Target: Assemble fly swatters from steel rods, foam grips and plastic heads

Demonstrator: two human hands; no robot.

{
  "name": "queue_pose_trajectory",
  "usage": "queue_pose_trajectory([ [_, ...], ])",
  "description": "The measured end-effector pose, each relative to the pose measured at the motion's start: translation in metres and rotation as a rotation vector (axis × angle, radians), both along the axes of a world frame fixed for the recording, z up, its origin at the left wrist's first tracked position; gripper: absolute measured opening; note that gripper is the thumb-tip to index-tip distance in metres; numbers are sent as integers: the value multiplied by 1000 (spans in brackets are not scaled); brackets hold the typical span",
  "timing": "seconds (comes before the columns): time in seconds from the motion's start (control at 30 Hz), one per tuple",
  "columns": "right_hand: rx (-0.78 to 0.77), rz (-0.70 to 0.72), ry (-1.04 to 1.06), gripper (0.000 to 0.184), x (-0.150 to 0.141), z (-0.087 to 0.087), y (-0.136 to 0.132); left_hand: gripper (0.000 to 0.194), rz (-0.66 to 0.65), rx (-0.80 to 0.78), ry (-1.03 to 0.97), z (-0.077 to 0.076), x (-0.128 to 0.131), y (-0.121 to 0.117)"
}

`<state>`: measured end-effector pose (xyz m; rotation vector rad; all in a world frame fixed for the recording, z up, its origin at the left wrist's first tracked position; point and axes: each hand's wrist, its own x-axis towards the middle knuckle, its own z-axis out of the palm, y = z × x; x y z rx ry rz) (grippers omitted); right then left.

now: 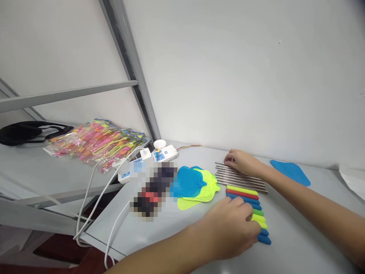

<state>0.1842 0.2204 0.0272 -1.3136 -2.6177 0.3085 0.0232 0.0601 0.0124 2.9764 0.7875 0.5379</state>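
My left hand curls over a row of coloured plastic handles in yellow, red, blue and green. Its fingers are bent together, and whatever they hold is hidden beneath the hand. Farther back, my right hand reaches across a row of thin metal rods, closed with its fingertips at the far rod's left end. To the left of the rods lie flat perforated fly swatter heads, a blue one on top of yellow-green ones.
A flat blue piece lies at the back right. Power strips with white cables stand left, beside a blurred-out item. On the left shelf are bagged colourful items and a black object. A metal post rises behind.
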Motion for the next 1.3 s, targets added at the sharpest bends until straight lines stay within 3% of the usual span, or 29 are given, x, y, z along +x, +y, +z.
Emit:
queue_pose_trajectory([
  [0.2,-13,23,-29,20,-1,-2,8,15,-43,-2,-29,-4,4,-8],
  [0.37,83,-115,24,18,-2,14,1,13,-26,7,-16,-8,6,-9],
  [0.5,253,-238,196,21,11,39,-28,13,-43,-1,20,-6,6,-6],
  [0.6,387,-248,399,18,25,47,-65,20,-34,-27,46,-2,4,-4],
  [0.77,371,-141,343,10,38,29,-126,22,-27,-54,47,7,0,-5],
  [0.93,382,21,275,15,51,10,-150,9,-59,-107,62,13,-1,-9],
  [1.17,320,-118,555,23,64,15,-159,8,-108,-168,59,21,3,-11],
  [1.3,329,-169,683,26,65,12,-160,15,-59,-212,-30,28,2,-11],
])
